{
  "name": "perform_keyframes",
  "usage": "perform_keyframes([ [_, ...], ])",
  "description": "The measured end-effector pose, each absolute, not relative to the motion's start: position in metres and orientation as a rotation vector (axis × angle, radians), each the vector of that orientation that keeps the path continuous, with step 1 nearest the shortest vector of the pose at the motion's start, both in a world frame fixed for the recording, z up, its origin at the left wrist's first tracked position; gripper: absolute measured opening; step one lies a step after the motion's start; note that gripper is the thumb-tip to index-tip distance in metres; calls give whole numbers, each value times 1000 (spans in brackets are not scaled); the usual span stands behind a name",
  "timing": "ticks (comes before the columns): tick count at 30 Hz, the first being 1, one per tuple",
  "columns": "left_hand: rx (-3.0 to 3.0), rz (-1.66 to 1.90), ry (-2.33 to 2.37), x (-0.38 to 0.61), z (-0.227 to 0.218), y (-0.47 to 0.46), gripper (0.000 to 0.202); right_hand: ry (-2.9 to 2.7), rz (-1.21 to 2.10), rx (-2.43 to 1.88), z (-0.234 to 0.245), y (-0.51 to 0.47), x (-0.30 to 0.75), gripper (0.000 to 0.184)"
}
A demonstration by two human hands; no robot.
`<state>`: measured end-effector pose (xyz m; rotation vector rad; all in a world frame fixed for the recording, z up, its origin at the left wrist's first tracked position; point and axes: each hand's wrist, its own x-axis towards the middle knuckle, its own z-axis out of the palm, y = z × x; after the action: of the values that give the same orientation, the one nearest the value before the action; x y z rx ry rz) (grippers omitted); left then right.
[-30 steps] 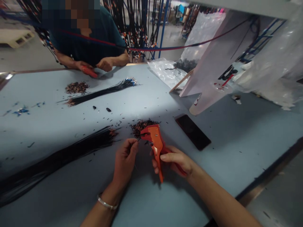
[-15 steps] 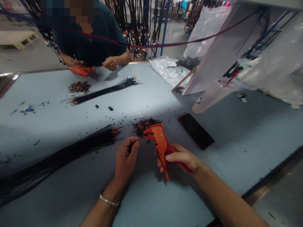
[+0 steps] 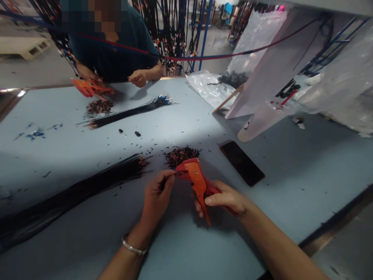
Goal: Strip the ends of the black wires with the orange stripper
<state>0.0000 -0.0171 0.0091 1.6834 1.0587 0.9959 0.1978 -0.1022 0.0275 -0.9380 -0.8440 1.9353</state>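
Observation:
Wrapped around the handles of an orange and red wire stripper [image 3: 196, 175] is my right hand [image 3: 225, 198]. My left hand [image 3: 157, 190] pinches a thin black wire [image 3: 178, 172], whose end lies at the stripper's jaws; most of the wire is hidden by the hand. Just beyond the jaws is a heap of black and copper-coloured scraps [image 3: 183, 154]. To the left, a long bundle of black wires [image 3: 96, 184] stretches across the table, its copper-tipped ends towards my left hand.
Across the table [image 3: 186, 112] a person [image 3: 113, 54] holds another orange stripper [image 3: 90, 88] beside a second wire bundle [image 3: 131, 111] and scrap heap [image 3: 99, 106]. At right are a phone [image 3: 242, 162], a plastic cup [image 3: 264, 120] and a slanted white panel [image 3: 262, 70].
The stripper in my right hand has lowered slightly, and its jaws now meet the wire closer to my left fingers. The other person's stripper has moved left.

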Motion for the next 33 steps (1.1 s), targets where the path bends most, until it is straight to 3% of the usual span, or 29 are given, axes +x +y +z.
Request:
perform_keyframes([
  [33,1697,1094,938,-2,12,-25,14,-926,1925,-844,17,-100,200,42],
])
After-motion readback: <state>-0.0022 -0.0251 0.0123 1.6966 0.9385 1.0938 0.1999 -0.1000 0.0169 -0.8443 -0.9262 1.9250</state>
